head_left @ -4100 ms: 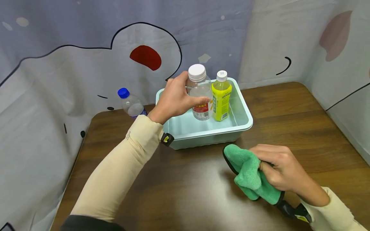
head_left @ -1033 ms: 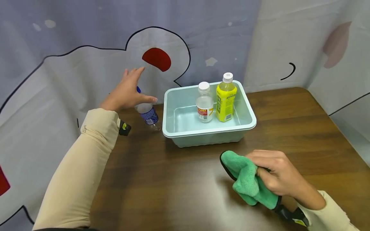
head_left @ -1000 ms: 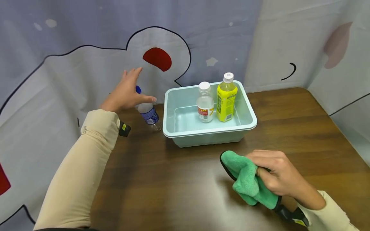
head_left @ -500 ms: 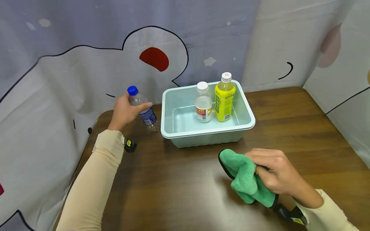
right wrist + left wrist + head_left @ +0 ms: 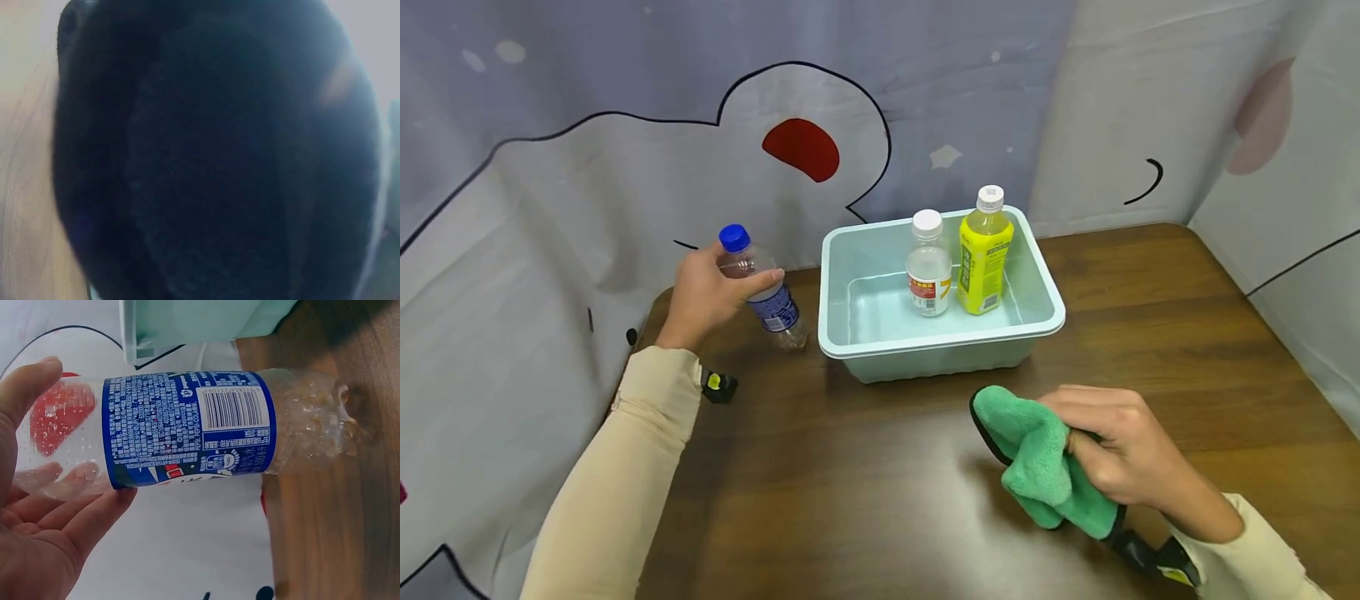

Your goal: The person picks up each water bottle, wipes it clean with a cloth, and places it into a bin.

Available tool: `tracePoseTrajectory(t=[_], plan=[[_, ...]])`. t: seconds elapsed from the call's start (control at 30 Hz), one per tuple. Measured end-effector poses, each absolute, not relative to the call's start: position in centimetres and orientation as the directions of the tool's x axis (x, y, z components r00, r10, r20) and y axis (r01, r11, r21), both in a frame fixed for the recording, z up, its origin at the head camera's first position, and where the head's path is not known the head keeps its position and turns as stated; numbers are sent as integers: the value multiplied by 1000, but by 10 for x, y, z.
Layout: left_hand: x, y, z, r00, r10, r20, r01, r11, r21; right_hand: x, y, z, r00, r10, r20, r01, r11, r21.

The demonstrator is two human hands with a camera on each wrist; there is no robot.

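My left hand (image 5: 703, 296) grips the upper part of a clear plastic bottle (image 5: 775, 310) with a blue cap and blue label, left of the tub. The left wrist view shows thumb and fingers around the bottle (image 5: 187, 428), its lower end near the wooden surface. A green cloth (image 5: 1037, 462) with dark edging is bunched in my right hand (image 5: 1120, 446), over the table's right half. Dark, blurred cloth (image 5: 219, 156) fills most of the right wrist view. Inside the pale green tub (image 5: 940, 346) stand a white-capped clear bottle (image 5: 928, 275) and a yellow-labelled bottle (image 5: 985, 258).
The brown wooden table (image 5: 820, 467) carries the tub at its back middle. Behind it and along both sides hangs a printed curtain (image 5: 625, 183), close to the table edges.
The left hand earlier set the white-capped bottle into the tub and let go. It then moved left and took hold of the blue-capped bottle, now tilted slightly left. The right hand stays put.
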State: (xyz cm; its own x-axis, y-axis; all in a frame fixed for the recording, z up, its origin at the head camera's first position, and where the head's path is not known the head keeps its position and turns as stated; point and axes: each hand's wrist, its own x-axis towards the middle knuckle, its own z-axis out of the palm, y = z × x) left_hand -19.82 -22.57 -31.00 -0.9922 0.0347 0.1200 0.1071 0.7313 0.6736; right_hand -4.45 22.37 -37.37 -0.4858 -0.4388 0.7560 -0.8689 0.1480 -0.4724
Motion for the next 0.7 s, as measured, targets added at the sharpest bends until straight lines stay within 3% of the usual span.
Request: tracePoseTrajectory(t=[0.27, 0.7], plan=[[-177, -232, -296, -992, 60, 111, 117, 764, 635, -44, 223, -373, -485, -434, 759, -869, 147, -472], [-135, -222, -280, -967, 156, 200, 248, 738, 628, -43, 221, -368, -482, -424, 767, -870, 127, -476]])
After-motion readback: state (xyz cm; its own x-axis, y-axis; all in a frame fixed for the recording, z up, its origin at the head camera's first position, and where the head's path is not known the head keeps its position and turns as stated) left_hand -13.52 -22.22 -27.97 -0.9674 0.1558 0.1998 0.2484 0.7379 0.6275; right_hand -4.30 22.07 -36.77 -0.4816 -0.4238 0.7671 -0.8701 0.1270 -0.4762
